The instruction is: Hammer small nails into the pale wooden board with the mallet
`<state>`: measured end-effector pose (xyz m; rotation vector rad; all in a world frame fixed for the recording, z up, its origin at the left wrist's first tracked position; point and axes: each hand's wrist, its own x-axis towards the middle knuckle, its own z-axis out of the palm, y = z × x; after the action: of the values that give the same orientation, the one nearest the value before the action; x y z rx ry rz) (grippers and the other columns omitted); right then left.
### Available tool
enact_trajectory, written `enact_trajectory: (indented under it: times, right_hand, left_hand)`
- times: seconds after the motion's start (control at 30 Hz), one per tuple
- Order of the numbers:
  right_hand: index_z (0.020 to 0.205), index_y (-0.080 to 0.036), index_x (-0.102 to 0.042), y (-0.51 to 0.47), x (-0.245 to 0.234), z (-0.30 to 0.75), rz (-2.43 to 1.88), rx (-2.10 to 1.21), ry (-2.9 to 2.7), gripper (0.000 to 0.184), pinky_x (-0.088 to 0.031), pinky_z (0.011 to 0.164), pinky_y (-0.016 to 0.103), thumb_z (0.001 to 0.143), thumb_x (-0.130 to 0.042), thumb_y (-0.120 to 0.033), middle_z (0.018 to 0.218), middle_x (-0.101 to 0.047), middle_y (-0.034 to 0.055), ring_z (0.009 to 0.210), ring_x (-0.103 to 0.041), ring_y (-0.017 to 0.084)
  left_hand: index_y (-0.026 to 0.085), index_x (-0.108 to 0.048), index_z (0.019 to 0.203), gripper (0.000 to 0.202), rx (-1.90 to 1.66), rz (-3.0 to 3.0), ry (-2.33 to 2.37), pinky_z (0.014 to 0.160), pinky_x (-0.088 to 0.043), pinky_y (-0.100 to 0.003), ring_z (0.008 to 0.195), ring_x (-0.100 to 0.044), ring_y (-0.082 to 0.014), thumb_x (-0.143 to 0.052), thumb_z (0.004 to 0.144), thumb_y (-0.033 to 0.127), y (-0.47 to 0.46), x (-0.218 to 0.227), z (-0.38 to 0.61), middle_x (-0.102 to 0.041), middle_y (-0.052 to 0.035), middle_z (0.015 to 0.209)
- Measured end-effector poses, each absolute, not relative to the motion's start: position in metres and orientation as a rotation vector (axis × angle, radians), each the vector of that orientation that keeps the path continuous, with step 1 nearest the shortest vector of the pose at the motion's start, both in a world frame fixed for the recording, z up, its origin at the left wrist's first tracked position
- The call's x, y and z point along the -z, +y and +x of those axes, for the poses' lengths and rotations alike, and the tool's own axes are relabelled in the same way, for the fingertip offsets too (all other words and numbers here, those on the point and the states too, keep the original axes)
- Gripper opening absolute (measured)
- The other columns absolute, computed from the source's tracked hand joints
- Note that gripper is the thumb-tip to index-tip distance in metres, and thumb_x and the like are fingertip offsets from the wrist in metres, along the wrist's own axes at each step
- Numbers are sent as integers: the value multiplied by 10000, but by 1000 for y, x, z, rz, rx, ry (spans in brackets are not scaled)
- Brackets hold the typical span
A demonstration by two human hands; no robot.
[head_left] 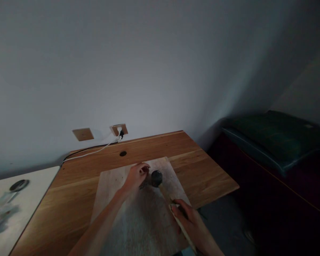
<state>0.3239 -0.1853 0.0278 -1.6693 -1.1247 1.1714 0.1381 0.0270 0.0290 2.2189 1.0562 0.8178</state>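
Observation:
A pale board (114, 199) lies on the wooden desk (77, 185). My right hand (189, 222) is wrapped round the light wooden handle of a hammer (160, 183), whose dark head rests on the board near its far edge. My left hand (136, 175) reaches over the board with fingertips pinched together right beside the hammer head. What the fingers pinch is too small and dark to make out.
A white cable (92, 152) runs from a wall socket (119, 129) onto the desk's back edge, near a round cable hole (123, 153). A white surface with a dark round object (19, 185) adjoins on the left. A dark bed (272, 142) stands to the right.

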Motion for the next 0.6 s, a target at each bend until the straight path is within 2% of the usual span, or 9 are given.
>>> enact_trajectory:
  times: [0.07, 0.23, 0.37, 0.53, 0.6]
  right_hand:
    - [1154, -200, -638, -187, -19, 322, -1724, -1179, -1150, 649, -458, 419, 210, 862, -451, -749, 737, -648, 3, 455, -581, 118]
    - [1192, -202, -606, -193, -6, 318, -1784, -1170, -1123, 639, -465, 408, 213, 918, -349, -719, 758, -659, 12, 448, -601, 126]
    - [1233, -192, -596, -192, -16, 318, -1799, -1131, -1235, 589, -448, 420, 201, 952, -355, -650, 763, -694, 10, 442, -612, 116]
    - [1275, -176, -588, -185, -32, 314, -1931, -1102, -1376, 519, -490, 519, 225, 974, -404, -557, 602, -661, -13, 473, -651, 156]
    - [1337, -174, -552, -182, -33, 312, -2028, -1134, -1348, 537, -495, 519, 237, 961, -434, -538, 754, -721, 35, 462, -652, 152]
  left_hand:
    - [215, -739, 959, 217, -850, 2103, 1071, 711, -510, -253, 731, -664, -152, -605, 808, 135, 43, -28, 149, -742, -15, 834]
    - [203, -755, 956, 177, -819, 2021, 949, 709, -517, -269, 740, -667, -166, -646, 819, 231, 61, -17, 176, -757, -30, 837]
    - [205, -765, 912, 152, -796, 2020, 858, 771, -543, -303, 781, -682, -184, -648, 815, 205, 58, -1, 185, -768, -39, 881]
    - [183, -764, 939, 150, -792, 2071, 811, 798, -549, -312, 806, -690, -192, -646, 845, 191, 58, 10, 183, -770, -54, 930]
    - [172, -761, 950, 160, -787, 2094, 788, 809, -546, -314, 824, -693, -198, -627, 864, 183, 59, 10, 183, -770, -51, 955]
